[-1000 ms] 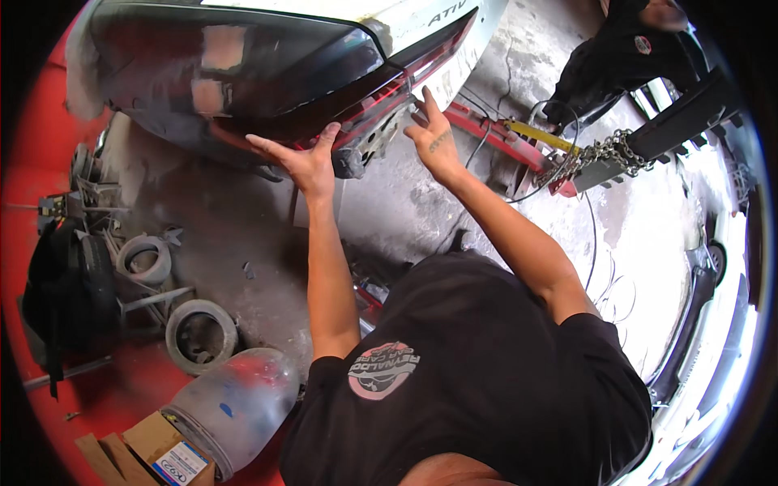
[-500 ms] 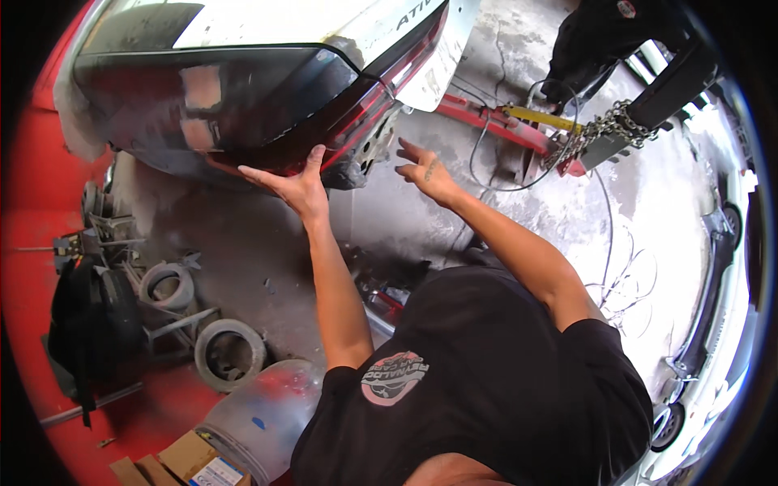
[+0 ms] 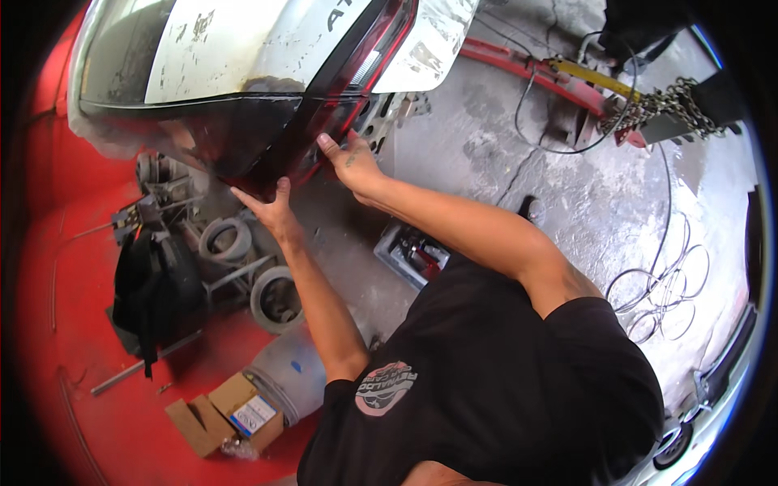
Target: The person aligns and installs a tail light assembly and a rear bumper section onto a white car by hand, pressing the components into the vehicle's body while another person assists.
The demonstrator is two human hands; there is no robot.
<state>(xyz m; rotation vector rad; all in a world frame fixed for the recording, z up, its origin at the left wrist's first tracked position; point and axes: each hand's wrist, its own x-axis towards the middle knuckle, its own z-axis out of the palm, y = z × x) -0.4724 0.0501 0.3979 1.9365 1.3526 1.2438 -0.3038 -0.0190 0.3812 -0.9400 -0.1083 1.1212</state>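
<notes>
At a car's rear corner is a long, dark red tail light [image 3: 328, 134] beside partly stripped white and black bodywork [image 3: 235, 49]. My left hand [image 3: 275, 212] is against its lower end, with thumb and forefinger spread apart along the edge. Higher up, my right hand [image 3: 354, 164] grips the outer side, thumb on the red lens; its other fingertips are partly hidden behind the edge. Next to that hand, bare metal with holes [image 3: 379, 121] shows under the light.
Dusty wheels and metal parts [image 3: 227, 239] lie on the left beside a black bag-like item [image 3: 154, 283]. Cardboard boxes [image 3: 235, 405] and a clear plastic drum [image 3: 296, 364] stand lower left. A tool bin [image 3: 389, 247] is below my arms. Red jack-like equipment [image 3: 535, 77], chain [image 3: 673, 105] and cables [image 3: 660, 283] are right.
My view has shifted, so the car appears turned. My right hand has moved left from the open air onto the tail light's outer edge; my left hand stays at its lower end.
</notes>
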